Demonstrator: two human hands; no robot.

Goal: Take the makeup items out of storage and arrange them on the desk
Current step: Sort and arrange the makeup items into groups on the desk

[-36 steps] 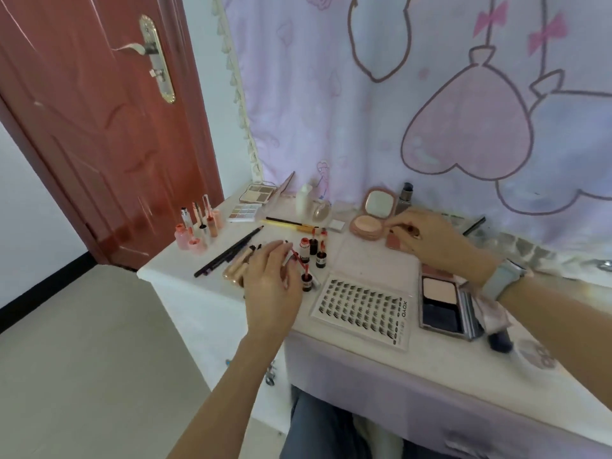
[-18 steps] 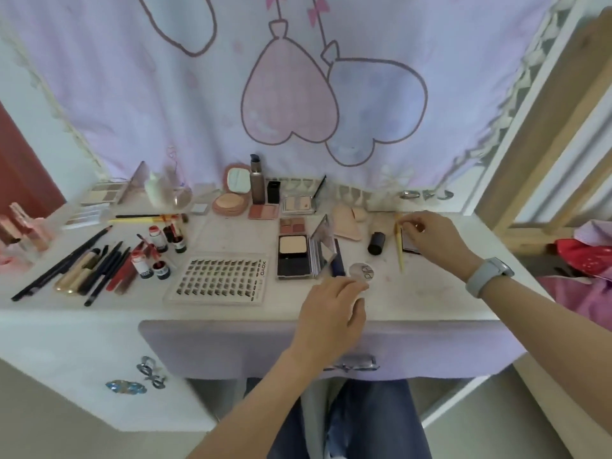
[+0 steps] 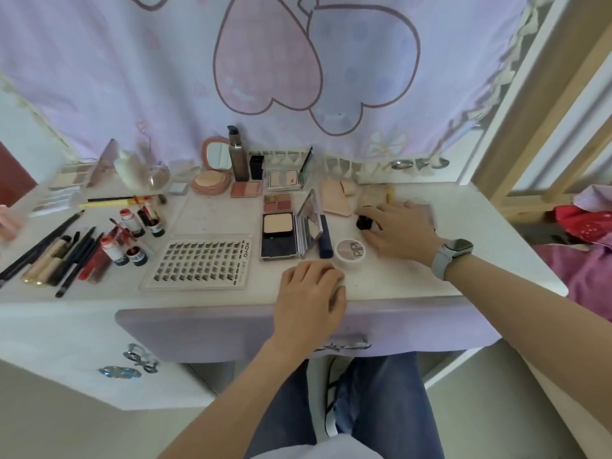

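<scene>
The desk is laid out by kind, which looks deliberate: pencils and brushes lie side by side at the left, the small red-capped bottles stand in a cluster just beside them, and the lash tray lies flat in front where its rows can be read. Compacts sit toward the back and middle with lids propped up: the round pink compact shows its mirror, and the black powder case stands open next to a dark blue tube.

The right hand rests palm down at the right part of the desk, fingers spread and curled lightly around a small black cap-like item. Thumb and forefinger touch it, but I cannot tell whether they truly pinch it or only steady it. It seems to be being set upright near the beige sponges (a tidy spot for the last loose pieces).

The left hand lies flat on the front edge of the desk, fingers together and holding nothing visible, just in front of the round white jar. It probably braces the body, or waits to nudge the jar into line.

With nearly everything out and grouped, the work appears close to done; only fine alignment at the right side seems left. The drawer below is shut.
</scene>
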